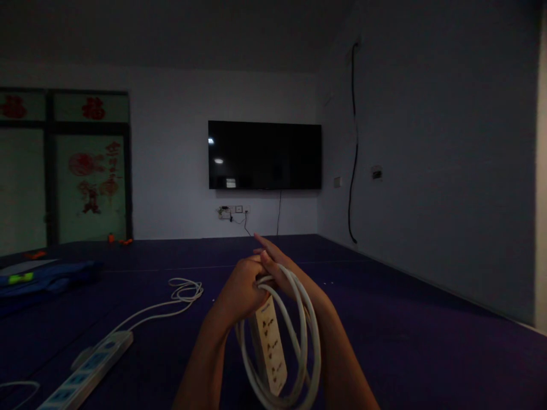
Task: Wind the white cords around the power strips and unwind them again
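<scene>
My left hand (241, 290) is closed round the top of a white power strip (270, 347) and the coiled white cable (307, 341) that hangs in loops beside it. My right hand (280, 267) lies against the same coil, fingers stretched forward, the cable loops draped over its wrist. The strip hangs upright in front of me with its sockets facing me.
A second power strip (88, 370) with blue sockets lies on the dark purple floor at the lower left, its white cable (179, 293) trailing away in loose loops. A blue bag (47, 279) lies at the left. A black television (265, 155) hangs on the far wall.
</scene>
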`<state>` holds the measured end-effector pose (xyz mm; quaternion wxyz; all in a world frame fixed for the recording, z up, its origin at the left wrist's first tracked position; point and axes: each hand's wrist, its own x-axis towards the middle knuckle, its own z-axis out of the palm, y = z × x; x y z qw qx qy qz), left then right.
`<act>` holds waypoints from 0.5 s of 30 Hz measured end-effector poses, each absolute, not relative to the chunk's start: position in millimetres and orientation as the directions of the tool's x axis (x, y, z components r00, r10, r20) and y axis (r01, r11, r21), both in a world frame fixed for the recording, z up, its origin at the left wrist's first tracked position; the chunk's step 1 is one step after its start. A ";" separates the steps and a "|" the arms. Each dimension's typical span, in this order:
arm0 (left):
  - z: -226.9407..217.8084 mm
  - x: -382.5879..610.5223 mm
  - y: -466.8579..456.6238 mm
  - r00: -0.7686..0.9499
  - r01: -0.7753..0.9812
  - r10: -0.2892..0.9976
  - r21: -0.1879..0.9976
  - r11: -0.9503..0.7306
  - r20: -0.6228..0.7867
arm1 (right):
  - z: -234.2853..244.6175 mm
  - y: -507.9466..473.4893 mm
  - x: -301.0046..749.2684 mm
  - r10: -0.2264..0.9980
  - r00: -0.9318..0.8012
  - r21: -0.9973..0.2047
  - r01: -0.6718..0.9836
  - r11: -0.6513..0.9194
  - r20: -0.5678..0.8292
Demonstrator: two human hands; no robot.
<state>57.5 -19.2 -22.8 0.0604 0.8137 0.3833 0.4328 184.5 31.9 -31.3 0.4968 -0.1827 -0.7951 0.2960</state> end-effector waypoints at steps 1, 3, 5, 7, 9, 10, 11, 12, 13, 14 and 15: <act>-22.8 54.5 -17.8 0.294 0.579 0.677 0.438 -0.688 0.674 | -31.9 31.5 187.1 0.567 -0.478 -0.665 -0.048 0.745 0.671; -23.2 46.7 -13.9 0.174 0.619 0.686 0.463 -0.635 0.707 | -32.7 31.5 193.8 0.525 -0.548 -0.679 -0.110 0.726 0.651; -24.1 37.7 -9.9 0.008 0.665 0.697 0.517 -0.539 0.717 | -33.1 32.4 201.2 0.518 -0.567 -0.688 -0.123 0.715 0.640; -25.0 29.8 -7.6 -0.144 0.686 0.694 0.576 -0.444 0.706 | -33.3 34.1 207.4 0.546 -0.558 -0.713 -0.121 0.691 0.625; -25.4 24.7 -8.2 -0.248 0.694 0.672 0.612 -0.379 0.698 | -33.8 36.1 211.5 0.567 -0.560 -0.744 -0.141 0.653 0.604; -25.3 23.1 -9.4 -0.282 0.700 0.657 0.618 -0.357 0.699 | -34.1 36.9 212.8 0.568 -0.572 -0.758 -0.157 0.633 0.592; -25.0 22.3 -11.1 -0.300 0.707 0.647 0.619 -0.342 0.700 | -34.5 37.7 213.8 0.563 -0.588 -0.770 -0.172 0.615 0.581; -24.5 21.9 -13.1 -0.311 0.715 0.640 0.617 -0.329 0.702 | -34.9 38.2 214.4 0.553 -0.607 -0.778 -0.188 0.599 0.572; -23.9 22.0 -15.0 -0.318 0.724 0.635 0.613 -0.317 0.704 | -35.2 38.7 215.0 0.538 -0.626 -0.785 -0.206 0.584 0.564; -23.2 22.3 -16.9 -0.322 0.732 0.633 0.609 -0.306 0.704 | -35.6 39.2 215.5 0.521 -0.643 -0.789 -0.226 0.571 0.561; -22.5 22.7 -18.4 -0.327 0.738 0.631 0.607 -0.294 0.704 | -36.1 39.8 216.1 0.505 -0.656 -0.792 -0.248 0.558 0.561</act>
